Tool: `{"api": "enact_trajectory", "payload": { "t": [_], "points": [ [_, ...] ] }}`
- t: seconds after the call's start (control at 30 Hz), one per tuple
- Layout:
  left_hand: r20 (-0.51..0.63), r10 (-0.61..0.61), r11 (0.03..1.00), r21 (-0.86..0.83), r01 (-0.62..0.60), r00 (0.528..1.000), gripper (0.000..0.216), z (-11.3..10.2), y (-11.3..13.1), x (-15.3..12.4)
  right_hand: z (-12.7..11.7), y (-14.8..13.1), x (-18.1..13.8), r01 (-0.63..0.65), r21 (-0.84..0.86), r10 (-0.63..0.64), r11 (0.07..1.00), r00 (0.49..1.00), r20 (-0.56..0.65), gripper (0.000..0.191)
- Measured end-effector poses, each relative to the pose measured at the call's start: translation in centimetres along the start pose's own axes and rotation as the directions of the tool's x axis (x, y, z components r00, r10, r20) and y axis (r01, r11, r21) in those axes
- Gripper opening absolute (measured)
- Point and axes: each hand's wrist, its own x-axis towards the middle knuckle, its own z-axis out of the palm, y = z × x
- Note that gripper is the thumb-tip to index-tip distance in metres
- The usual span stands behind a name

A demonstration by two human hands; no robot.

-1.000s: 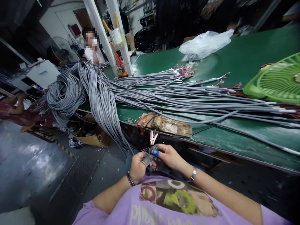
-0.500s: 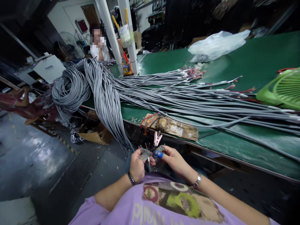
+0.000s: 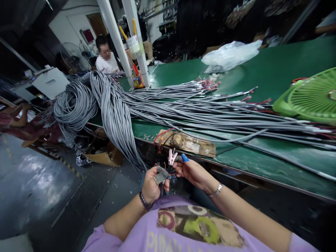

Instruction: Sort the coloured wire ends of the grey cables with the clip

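My left hand is closed around the end of a grey cable, its thumb wrapped in grey tape. Thin coloured wires fan out above that thumb, and a few more point toward the right. My right hand is just to the right, thumb and fingers apart, with a blue wrap on the thumb and a dark wrap on a finger. That wrapped finger lies beside a pale pink clip at the bench edge; whether they touch I cannot tell. Behind the clip lies a worn wooden block with red and black leads.
Long grey cables stretch over the green bench and hang off its left edge. A green fan stands at the right. Further back are a plastic bag and posts with a tool cup. A co-worker sits beyond.
My right hand has moved up and away from the wires, and its fingers have spread beside the clip. My left hand still grips the cable. The camera view has shifted slightly right.
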Motion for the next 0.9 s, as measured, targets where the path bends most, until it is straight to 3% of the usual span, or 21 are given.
{"api": "enact_trajectory", "payload": {
  "t": [0.07, 0.2, 0.33, 0.47, 0.63, 0.9],
  "points": [
    [0.041, -0.039, 0.999, 0.019, 0.038, 0.998, 0.033, 0.2, 0.2, 0.3, 0.5, -0.5, 0.4, 0.068, -0.136, -0.066, 0.988, 0.998, 0.019, 0.044],
    [0.095, -0.073, 0.997, 0.026, 0.070, 0.993, 0.033, 0.4, 0.3, 1.0, 1.8, -0.8, 0.8, 0.222, -0.367, -0.270, 0.903, 0.959, -0.085, 0.044],
    [0.099, -0.086, 0.996, 0.016, 0.085, 0.991, 0.033, 0.4, 0.2, 1.5, 2.3, -0.3, 1.3, 0.120, -0.071, -0.123, 0.990, 0.992, -0.033, 0.045],
    [0.066, -0.119, 0.992, 0.053, 0.116, 0.991, 0.034, 0.3, -0.1, 1.7, 2.4, 0.1, 1.9, 0.058, 0.177, -0.049, 0.983, 0.997, -0.054, 0.039],
    [0.052, -0.147, 0.987, 0.077, 0.142, 0.988, 0.033, 0.2, -0.5, 1.6, 2.5, 0.2, 2.0, 0.066, 0.215, -0.044, 0.974, 0.993, -0.105, 0.035],
    [0.037, -0.104, 0.988, 0.116, 0.099, 0.994, 0.034, -0.1, -0.5, 0.3, 2.0, 0.3, 1.3, 0.007, 0.199, 0.005, 0.980, 0.998, -0.057, 0.040]
  ]
}}
